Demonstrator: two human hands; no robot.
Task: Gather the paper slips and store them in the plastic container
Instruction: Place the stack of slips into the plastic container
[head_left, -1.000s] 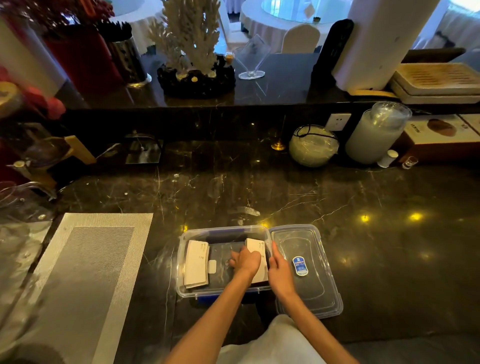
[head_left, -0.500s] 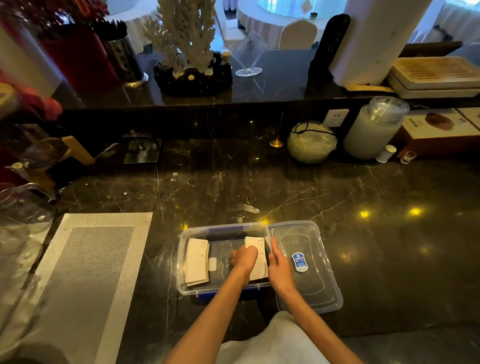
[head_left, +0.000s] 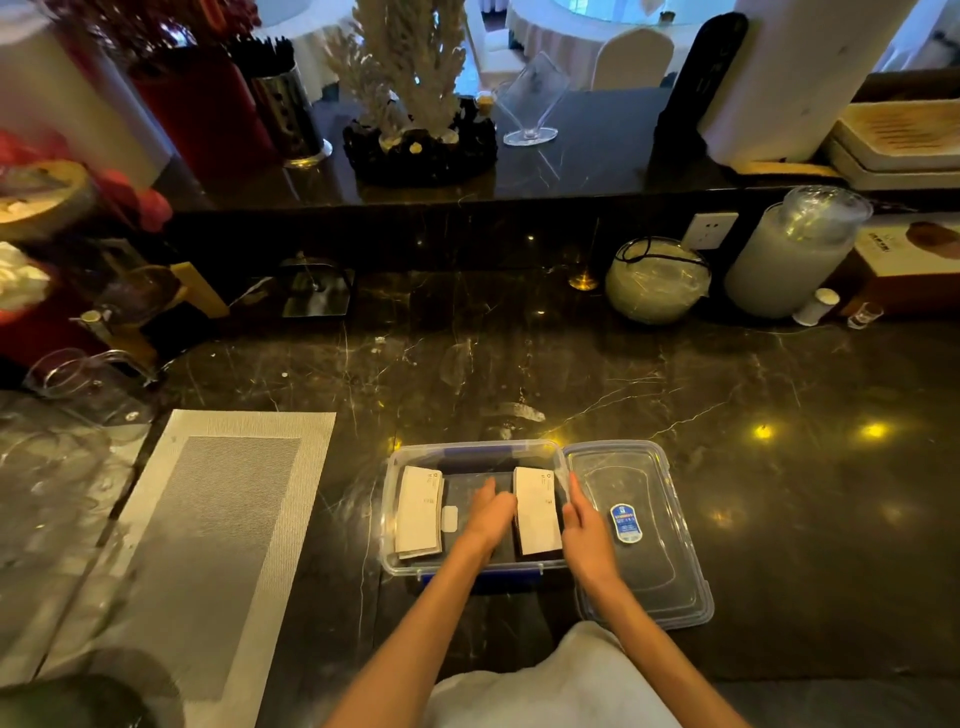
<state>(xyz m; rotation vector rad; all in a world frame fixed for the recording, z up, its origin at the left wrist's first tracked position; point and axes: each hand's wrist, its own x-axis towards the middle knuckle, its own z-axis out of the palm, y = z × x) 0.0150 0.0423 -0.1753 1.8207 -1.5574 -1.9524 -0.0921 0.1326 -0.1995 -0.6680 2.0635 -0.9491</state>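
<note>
Both hands have drawn apart since a second ago: left hand (head_left: 491, 512) and right hand (head_left: 584, 525) now bracket the right stack of slips (head_left: 536, 510) inside the container (head_left: 470, 451), fingers extended, gripping nothing. Squaring the edges gently should keep it tidy beside the left stack (head_left: 418, 511).

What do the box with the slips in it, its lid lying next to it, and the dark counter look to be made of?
The box looks like clear, glossy plastic: the dark counter shows through its walls. The lid seems the same see-through plastic, with a blue sticker on it. The counter looks like polished dark stone, likely marble: pale veins and mirrored lights.
</note>
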